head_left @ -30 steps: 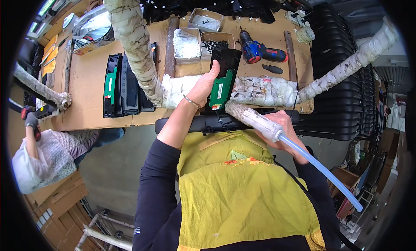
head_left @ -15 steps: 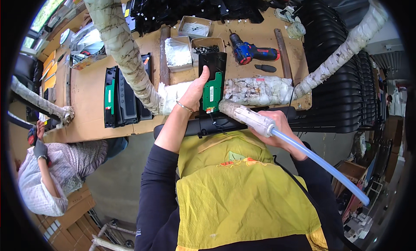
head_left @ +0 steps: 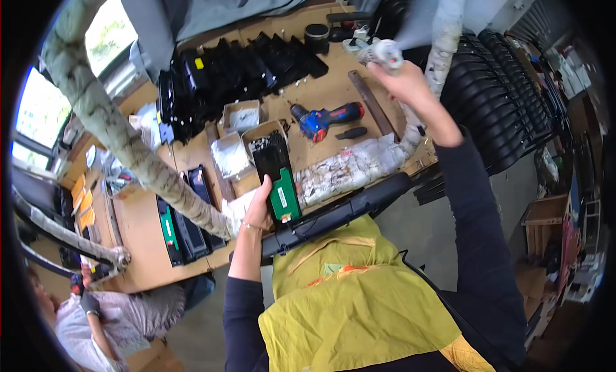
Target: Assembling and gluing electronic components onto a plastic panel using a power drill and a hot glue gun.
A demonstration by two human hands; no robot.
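Observation:
My left hand [head_left: 260,207] holds the edge of a black plastic housing with a green circuit board [head_left: 283,195] fixed to it, thumb along its side. The housing leans upright against a long black bar-shaped part [head_left: 343,208] at the table's near edge. Far off to the right, my right hand [head_left: 405,82] is closed round a white-wrapped glue gun [head_left: 384,53]. The pale glue stick at its back is smeared by motion. Just left of the gun's front end lie small white pieces on the table.
A blue and black cordless drill [head_left: 327,120] lies on the cardboard-covered table [head_left: 321,89]. Small open boxes [head_left: 242,116] stand left of it, black parts [head_left: 244,70] behind. Wrapped posts [head_left: 122,134] rise from the table. Stacked black parts [head_left: 500,96] fill the right. A co-worker [head_left: 115,320] works at left.
My right hand has carried the glue gun from beside the circuit board far out to the back right. My left hand still holds the housing. The view has shifted and turned.

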